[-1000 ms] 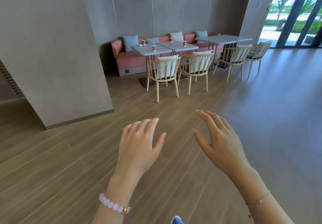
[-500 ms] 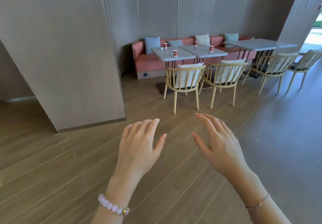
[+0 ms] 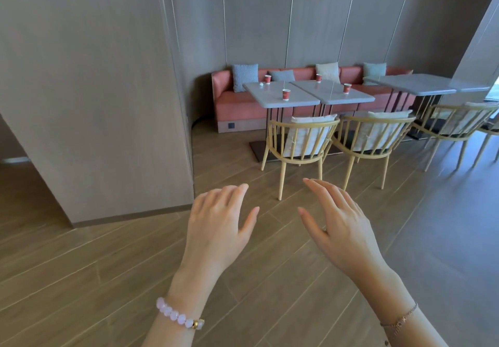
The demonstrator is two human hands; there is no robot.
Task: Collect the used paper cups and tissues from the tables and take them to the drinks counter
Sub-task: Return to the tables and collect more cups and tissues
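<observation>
Hands hover over wooden floor [image 3: 108,279], holding nothing: left hand [image 3: 216,227] and right hand [image 3: 343,227] side by side, apart, fingers relaxed. At one o'clock, well ahead, four red paper cups [image 3: 286,95] stand on two adjoining grey tables [image 3: 270,99] behind wooden chairs [image 3: 299,141].

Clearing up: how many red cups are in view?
4: far cup and near cup on left table; back cup and front cup on middle table. Right table partly hidden.

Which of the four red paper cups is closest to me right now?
The red cup near the front edge of the left table; the rest stand farther back.
</observation>
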